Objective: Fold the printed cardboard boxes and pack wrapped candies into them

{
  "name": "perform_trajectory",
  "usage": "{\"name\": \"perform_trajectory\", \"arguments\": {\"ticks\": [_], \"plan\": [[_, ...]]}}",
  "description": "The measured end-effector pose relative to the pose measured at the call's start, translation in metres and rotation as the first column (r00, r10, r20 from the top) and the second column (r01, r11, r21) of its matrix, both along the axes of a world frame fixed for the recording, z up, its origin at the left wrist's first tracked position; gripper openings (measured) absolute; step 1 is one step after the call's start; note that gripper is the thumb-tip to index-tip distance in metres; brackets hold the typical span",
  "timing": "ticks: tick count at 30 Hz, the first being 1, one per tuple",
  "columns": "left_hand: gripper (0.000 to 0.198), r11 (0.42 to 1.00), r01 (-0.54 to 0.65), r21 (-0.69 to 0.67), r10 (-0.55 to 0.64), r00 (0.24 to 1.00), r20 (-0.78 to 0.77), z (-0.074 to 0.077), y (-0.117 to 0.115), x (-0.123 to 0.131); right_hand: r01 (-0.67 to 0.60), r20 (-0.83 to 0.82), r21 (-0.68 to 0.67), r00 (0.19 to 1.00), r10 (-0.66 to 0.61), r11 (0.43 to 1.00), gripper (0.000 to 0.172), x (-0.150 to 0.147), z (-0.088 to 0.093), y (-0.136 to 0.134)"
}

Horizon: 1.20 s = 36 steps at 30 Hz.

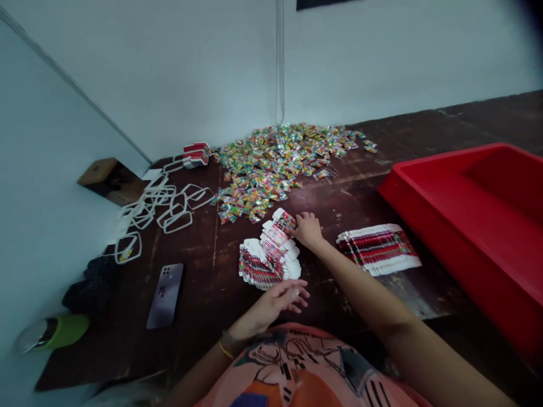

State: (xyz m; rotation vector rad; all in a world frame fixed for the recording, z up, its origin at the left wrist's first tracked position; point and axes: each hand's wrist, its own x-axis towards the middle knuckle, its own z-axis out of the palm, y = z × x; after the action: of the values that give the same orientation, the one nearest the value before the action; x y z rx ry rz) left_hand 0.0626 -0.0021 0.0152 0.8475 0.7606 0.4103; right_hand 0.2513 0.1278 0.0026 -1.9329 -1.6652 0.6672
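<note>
A fanned stack of flat red-and-white printed cartons [268, 257] lies on the dark wooden table [203, 294] in front of me. My right hand [307, 229] reaches over it and pinches the far top carton at its edge. My left hand [283, 298] hovers just in front of the stack, near the table's edge, its fingers loosely curled and apart with nothing in them. A second fanned stack of the same cartons [378, 247] lies to the right of my right forearm.
A big heap of small colourful sachets [278, 164] fills the far corner. White cut-out frames [161, 206] and a small carton stack [195, 154] lie far left. A phone [166, 295], dark cloth and green bottle [53, 333] sit left. A red tray [475, 226] stands right.
</note>
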Motion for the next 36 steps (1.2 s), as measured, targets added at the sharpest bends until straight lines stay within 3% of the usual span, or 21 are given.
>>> {"name": "perform_trajectory", "arguments": {"ticks": [2,5,9,11,13,15,17,20,22,25,28,30,33,36], "plan": [[0.042,0.999,-0.042,0.002,0.042,0.999,-0.015,0.001,-0.001,-0.009,0.045,-0.018,0.016,0.999,-0.045,0.999,0.032,-0.004,-0.010,0.017],[0.043,0.986,-0.164,0.031,0.166,0.985,-0.056,0.000,0.005,-0.022,0.046,-0.097,0.022,0.994,-0.044,0.999,0.019,0.010,-0.016,0.009],[0.052,0.902,-0.419,0.104,0.423,0.906,-0.013,-0.007,0.022,-0.015,-0.111,-0.267,0.012,0.958,0.110,0.994,0.027,0.010,-0.012,-0.045],[0.053,0.886,-0.458,0.069,0.460,0.888,-0.010,-0.011,0.029,-0.004,-0.221,-0.354,0.056,0.907,0.226,0.974,0.028,0.000,-0.005,-0.079],[0.049,0.906,-0.422,-0.018,0.422,0.906,-0.009,-0.014,0.030,0.005,-0.219,-0.317,0.191,0.909,0.271,0.957,0.022,-0.007,0.005,-0.106],[0.041,0.936,-0.343,-0.077,0.344,0.939,-0.004,-0.013,0.027,0.011,-0.206,-0.162,0.339,0.948,0.273,0.918,0.022,-0.008,0.015,-0.121],[0.028,0.964,-0.249,-0.097,0.247,0.968,-0.035,-0.010,0.021,0.013,-0.302,-0.055,0.392,0.935,0.350,0.869,0.024,-0.003,0.025,-0.124],[0.013,0.990,-0.065,-0.121,0.054,0.994,-0.092,-0.003,0.010,0.013,-0.471,-0.149,0.307,0.834,0.531,0.827,0.013,0.005,0.036,-0.119],[0.011,0.988,0.017,-0.154,-0.031,0.996,-0.089,0.001,0.004,0.014,-0.557,-0.241,0.224,0.764,0.599,0.800,0.014,0.010,0.041,-0.115],[0.015,0.981,0.060,-0.186,-0.069,0.997,-0.038,0.005,-0.003,0.016,-0.696,-0.319,0.113,0.650,0.689,0.709,0.014,0.018,0.046,-0.112],[0.022,0.989,0.128,-0.067,-0.131,0.990,-0.043,0.002,-0.007,0.020,-0.790,-0.409,0.076,0.532,0.742,0.609,0.010,0.023,0.047,-0.113],[0.028,0.997,0.065,0.046,-0.058,0.988,-0.141,-0.005,-0.011,0.023,-0.763,-0.458,0.083,0.542,0.705,0.641,0.008,0.023,0.043,-0.119],[0.038,0.987,-0.111,0.116,0.135,0.963,-0.232,-0.019,-0.018,0.024,-0.627,-0.545,0.081,0.623,0.561,0.775,0.011,0.018,0.031,-0.135],[0.043,0.991,-0.088,0.105,0.109,0.972,-0.209,-0.025,-0.023,0.016,-0.556,-0.607,0.053,0.642,0.469,0.830,0.015,0.012,0.021,-0.155]]}}
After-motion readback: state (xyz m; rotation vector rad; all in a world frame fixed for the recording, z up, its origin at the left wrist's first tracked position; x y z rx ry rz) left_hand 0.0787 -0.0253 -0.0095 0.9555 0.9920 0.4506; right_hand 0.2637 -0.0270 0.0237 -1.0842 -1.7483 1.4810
